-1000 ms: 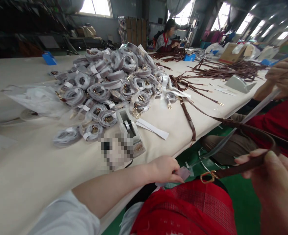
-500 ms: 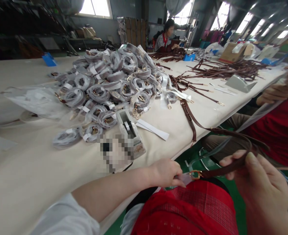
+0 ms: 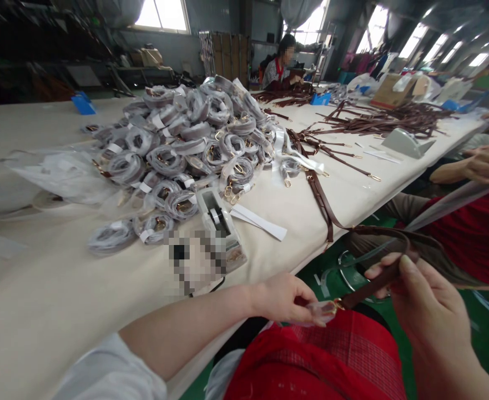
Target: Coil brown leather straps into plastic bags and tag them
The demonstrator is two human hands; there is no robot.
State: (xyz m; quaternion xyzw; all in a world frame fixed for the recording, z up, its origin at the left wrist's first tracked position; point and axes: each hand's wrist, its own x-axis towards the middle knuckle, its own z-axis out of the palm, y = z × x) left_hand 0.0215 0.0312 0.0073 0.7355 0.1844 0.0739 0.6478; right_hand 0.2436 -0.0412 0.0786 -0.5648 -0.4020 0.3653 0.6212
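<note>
The brown strap (image 3: 373, 284) has slid leftward since a second ago, and its gold clasp (image 3: 336, 304) now meets the scrap of clear film (image 3: 319, 311) at the left hand (image 3: 283, 297), where earlier a gap lay between them. The left fingers are pinching the film just off the counter (image 3: 61, 289) edge, above a red lap. The right hand (image 3: 425, 303) has thumb and fingers pinching the strap a little behind the clasp. The rest of the strap loops up and over the counter edge.

The film looks thin and slack, so a loose pinch could let it slip off the clasp. The trailing strap could also drag or snag on the counter edge.

A heap of wrapped straps (image 3: 186, 139) fills the counter's middle, with a tape dispenser (image 3: 218, 216) and white paper strips (image 3: 261, 220) just in front of it. Loose straps (image 3: 389, 118) lie farther back. A co-worker's hand (image 3: 481, 164) works close on the right, near the strap's loop.
</note>
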